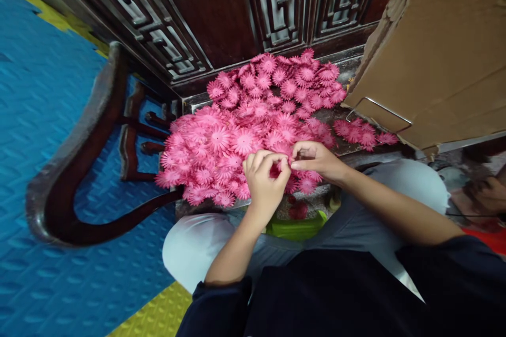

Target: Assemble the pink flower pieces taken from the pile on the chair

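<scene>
A big heap of pink paper flowers covers the dark wooden seat in front of me. My left hand is curled at the heap's near edge, fingers pinched on a small dark-pink flower piece. My right hand meets it from the right, thumb and forefinger pinching the same piece. Both hands touch at the fingertips. Much of the piece is hidden by my fingers.
A carved dark wood backrest rises behind the heap and a curved wooden armrest sweeps left. A cardboard box with a metal clip stands at right. A green container sits between my knees. Blue and yellow foam mats cover the floor.
</scene>
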`<state>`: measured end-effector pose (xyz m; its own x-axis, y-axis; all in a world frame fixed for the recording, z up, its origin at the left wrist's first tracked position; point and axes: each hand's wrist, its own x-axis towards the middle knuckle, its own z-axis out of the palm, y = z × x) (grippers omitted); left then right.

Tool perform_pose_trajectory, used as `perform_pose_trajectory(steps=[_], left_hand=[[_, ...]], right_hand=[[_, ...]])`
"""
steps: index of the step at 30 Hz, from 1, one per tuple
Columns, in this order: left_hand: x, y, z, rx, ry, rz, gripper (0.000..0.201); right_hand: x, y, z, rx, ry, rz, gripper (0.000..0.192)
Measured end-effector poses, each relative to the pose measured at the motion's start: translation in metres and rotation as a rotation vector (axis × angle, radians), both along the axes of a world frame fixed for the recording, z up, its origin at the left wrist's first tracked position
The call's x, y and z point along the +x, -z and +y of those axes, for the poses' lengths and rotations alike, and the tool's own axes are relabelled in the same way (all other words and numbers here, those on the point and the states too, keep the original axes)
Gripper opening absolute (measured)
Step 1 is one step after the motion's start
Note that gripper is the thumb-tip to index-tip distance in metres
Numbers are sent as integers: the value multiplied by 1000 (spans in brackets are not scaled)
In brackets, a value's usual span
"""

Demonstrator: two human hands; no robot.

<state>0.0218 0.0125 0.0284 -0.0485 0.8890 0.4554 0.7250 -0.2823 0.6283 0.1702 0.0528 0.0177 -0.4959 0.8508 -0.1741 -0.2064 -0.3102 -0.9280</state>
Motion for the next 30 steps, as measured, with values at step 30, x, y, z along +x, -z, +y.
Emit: perform_pose_trajectory(steps=[30], left_hand=[[-44,6,25,255,-422,394,12]], right_hand=[[10,0,10,-98,153,23,17]])
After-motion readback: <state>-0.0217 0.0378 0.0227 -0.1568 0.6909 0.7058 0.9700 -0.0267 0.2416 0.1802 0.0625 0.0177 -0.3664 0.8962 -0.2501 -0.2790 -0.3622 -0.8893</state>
